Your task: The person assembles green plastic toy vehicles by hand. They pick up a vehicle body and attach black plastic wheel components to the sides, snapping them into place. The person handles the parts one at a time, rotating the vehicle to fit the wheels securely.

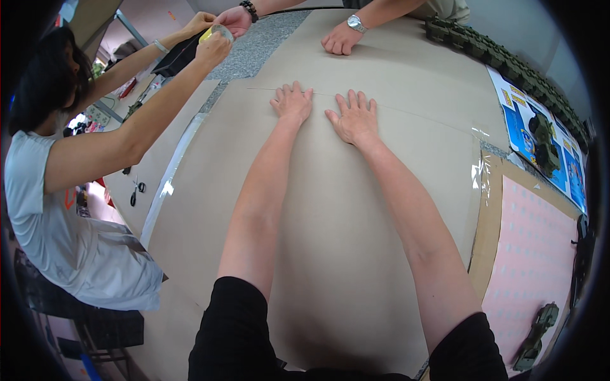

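My left hand (293,103) lies flat, fingers spread, on a large brown sheet of cardboard or heavy paper (330,222). My right hand (357,119) rests palm down on it too, a short way to the right, with its fingers apart. Both sets of fingertips are close to a thin seam (413,113) running across the sheet. Neither hand holds anything. At the far left, a co-worker in a white shirt (32,165) grips a roll of tape (219,32), where another person's hand (236,21) with a beaded bracelet meets it.
Across the sheet, a person's hand (341,41) below a wristwatch presses down. Scissors (135,192) lie at the left. On the right are a pink patterned sheet (534,235), a dark green model (537,336), blue printed sheets (521,120) and a long row of dark green pieces (502,57).
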A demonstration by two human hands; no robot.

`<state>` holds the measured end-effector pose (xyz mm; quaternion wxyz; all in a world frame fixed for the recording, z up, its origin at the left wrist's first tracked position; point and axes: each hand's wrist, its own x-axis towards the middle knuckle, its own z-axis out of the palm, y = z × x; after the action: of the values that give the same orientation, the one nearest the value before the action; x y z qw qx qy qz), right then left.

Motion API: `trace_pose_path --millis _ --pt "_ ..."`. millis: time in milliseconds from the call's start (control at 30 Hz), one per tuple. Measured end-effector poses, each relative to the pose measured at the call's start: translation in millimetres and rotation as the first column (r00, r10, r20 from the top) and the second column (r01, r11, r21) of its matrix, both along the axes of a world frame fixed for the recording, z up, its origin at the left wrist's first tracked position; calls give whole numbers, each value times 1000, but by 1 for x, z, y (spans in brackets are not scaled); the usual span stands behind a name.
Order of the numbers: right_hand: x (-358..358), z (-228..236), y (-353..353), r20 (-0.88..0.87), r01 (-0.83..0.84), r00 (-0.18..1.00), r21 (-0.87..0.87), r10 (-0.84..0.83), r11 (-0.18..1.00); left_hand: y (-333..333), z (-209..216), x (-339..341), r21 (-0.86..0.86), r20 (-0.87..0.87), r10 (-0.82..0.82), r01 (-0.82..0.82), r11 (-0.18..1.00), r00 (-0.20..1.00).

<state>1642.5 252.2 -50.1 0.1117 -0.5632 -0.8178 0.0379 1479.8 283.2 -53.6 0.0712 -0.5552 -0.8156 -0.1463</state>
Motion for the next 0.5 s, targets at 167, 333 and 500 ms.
trace_pose_path --millis 167,333,500 --pt "1 -1 2 11 6 1000 -1 -6 1000 -19 -2 13 94 -38 -224 226 970 974" --pt "0 -3 0 -9 14 1000 -12 -14 1000 -27 -9 12 78 81 -271 265 961 959" --pt "4 -10 5 -45 19 999 2 -19 1000 -26 -11 20 34 -6 -248 248 968 969"
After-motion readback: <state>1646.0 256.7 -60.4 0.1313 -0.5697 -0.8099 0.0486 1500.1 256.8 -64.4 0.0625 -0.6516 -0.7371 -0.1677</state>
